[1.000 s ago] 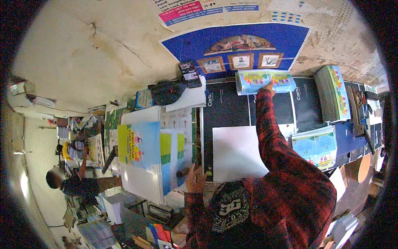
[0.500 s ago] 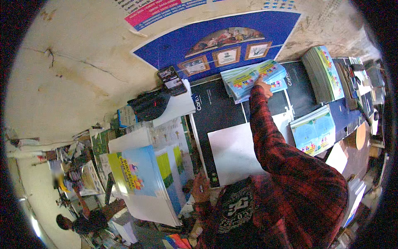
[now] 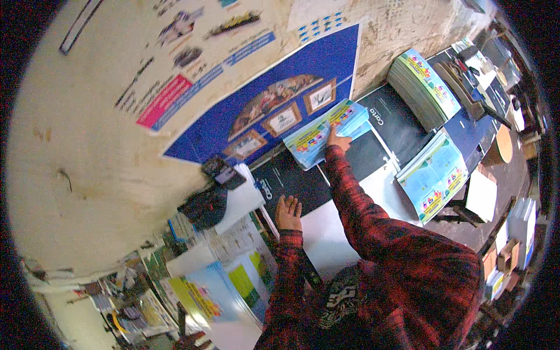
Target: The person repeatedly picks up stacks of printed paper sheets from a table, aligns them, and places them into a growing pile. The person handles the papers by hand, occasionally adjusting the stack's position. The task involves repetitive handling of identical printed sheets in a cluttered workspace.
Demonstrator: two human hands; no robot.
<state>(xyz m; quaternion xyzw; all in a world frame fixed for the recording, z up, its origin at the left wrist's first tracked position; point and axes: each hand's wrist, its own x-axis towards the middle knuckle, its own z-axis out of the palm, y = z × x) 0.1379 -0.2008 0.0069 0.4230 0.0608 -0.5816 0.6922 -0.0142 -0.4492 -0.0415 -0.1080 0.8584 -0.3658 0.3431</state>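
A loose pile of blue and yellow printed covers [image 3: 309, 140] lies against the wall on the black tabletop. My right hand [image 3: 339, 140] is at its near right edge, one finger on the top sheet and the others bent at the edge. My left hand [image 3: 289, 213] is raised over the near left side of the black surface. Its fingers are stretched out and slightly apart, with nothing in them. Large white sheets [image 3: 329, 239] lie under my right forearm. A thick stack of the same covers [image 3: 423, 87] and a lower stack [image 3: 434, 175] lie to the right.
On the left are a black bag [image 3: 204, 205], a phone [image 3: 223, 172] and a big printed stack [image 3: 204, 291]. A blue poster [image 3: 262, 105] hangs on the wall. Tools and a brown tape roll [image 3: 503, 146] lie at the far right. Part of another person's hand shows at the lower left.
My left hand has risen forward from the table's near edge to over the black surface. My right hand remains at the cover pile. The view has turned, shifting the scene.
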